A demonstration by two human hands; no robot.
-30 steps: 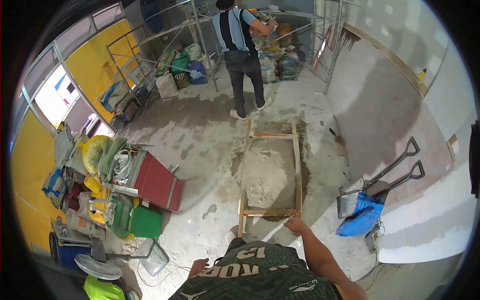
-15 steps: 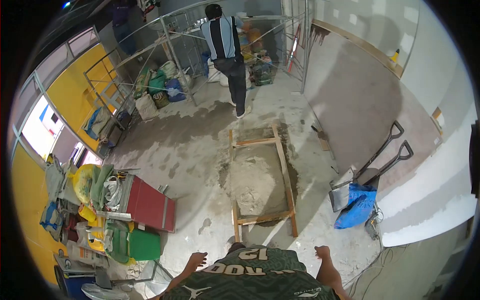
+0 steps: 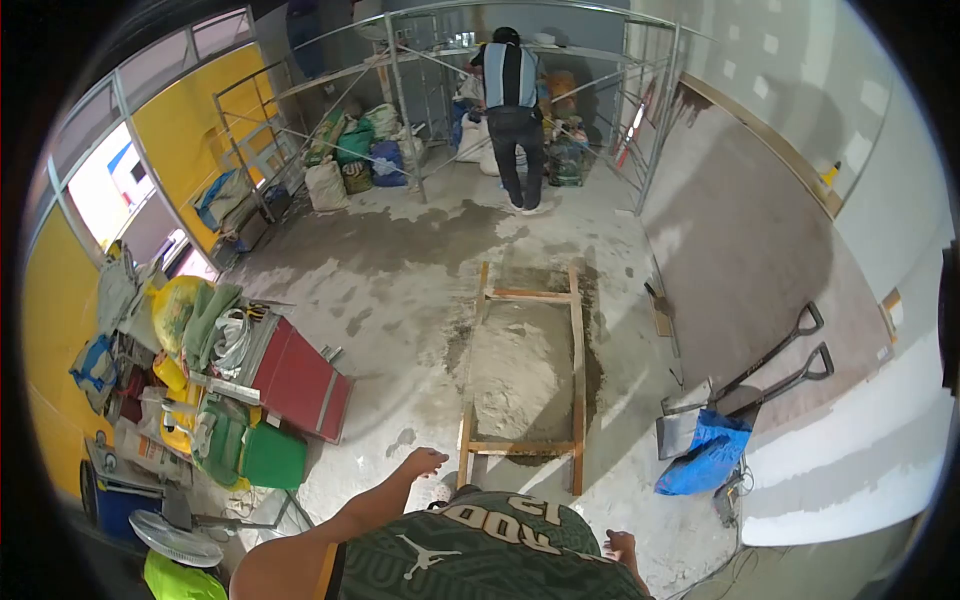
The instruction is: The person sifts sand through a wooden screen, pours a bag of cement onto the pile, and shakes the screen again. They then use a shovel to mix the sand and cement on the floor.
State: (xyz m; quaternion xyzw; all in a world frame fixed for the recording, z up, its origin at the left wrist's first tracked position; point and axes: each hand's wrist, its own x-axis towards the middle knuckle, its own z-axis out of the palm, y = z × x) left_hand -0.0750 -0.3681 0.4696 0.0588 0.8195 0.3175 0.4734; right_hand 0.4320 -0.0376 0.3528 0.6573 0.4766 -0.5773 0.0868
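The wooden frame (image 3: 522,380) lies flat on the concrete floor (image 3: 400,290) at 12 o'clock from the person, with sand inside. The left hand (image 3: 424,461) is empty with loose fingers, near the frame's corner. The right hand (image 3: 620,545) is empty and half spread at 4 o'clock. Two shovels (image 3: 745,385) lean at 3 o'clock.

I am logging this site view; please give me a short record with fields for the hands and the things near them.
left hand: open, empty, raised beside the wooden frame
right hand: empty, low at the hip
inside frame: grey mortar pile
right wall: two shovels over a blue bag
far end: another person at the scaffold
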